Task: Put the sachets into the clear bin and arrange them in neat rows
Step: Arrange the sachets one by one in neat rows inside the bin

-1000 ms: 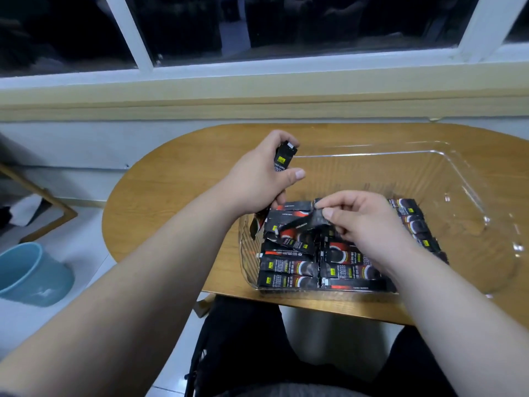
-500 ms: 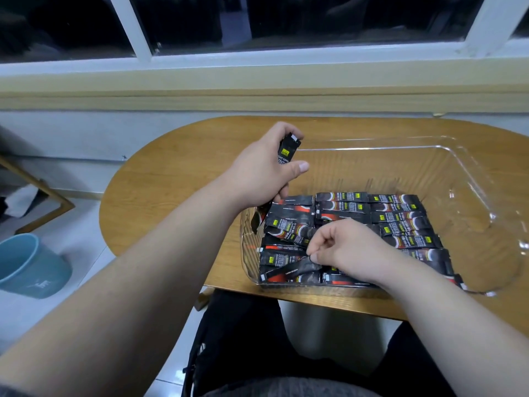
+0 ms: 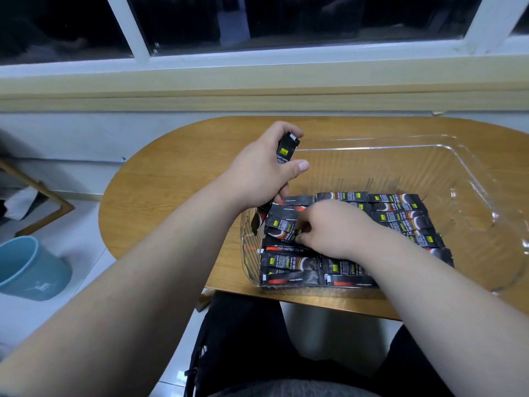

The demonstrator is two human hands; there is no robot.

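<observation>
Sachets in bin [image 3: 400, 213]: black sticks are lying flat on the floor of the clear bin [image 3: 469, 196], stacking in crosswise rows under the right grip and to both sides of it. The rows to the right of that grip are sitting tidy, while those to its left are sitting uneven.
Tilted sachet [image 3: 282, 227]: is lying askew on top of the left-hand rows, with its end meeting the fingertips of the right grip.
Right grip [image 3: 335, 227]: is reaching down into the bin with knuckles up and fingers curled, pinching the end of the tilted sachet.
Left grip [image 3: 259, 173]: is hovering just beyond and left of the right grip, above the bin's left wall, with fingers and thumb wrapping round the held bundle.
Held bundle [image 3: 286, 151]: sachets are standing near upright inside the left grip. A yellow-labelled top is poking out above the thumb, and the lower ends are hanging out below the palm.
Clear bin: is sitting on the worktop [image 3: 177, 179]; beyond and right of both grips the wood is showing through the plastic.
Worktop: rounded wooden top, spreading out left of the left grip and beyond the bin.
Surroundings: a blue bucket [image 3: 28, 267] is standing on the floor far left of the left grip. A window sill [image 3: 257, 90] is running well beyond both grips, under dark panes.
</observation>
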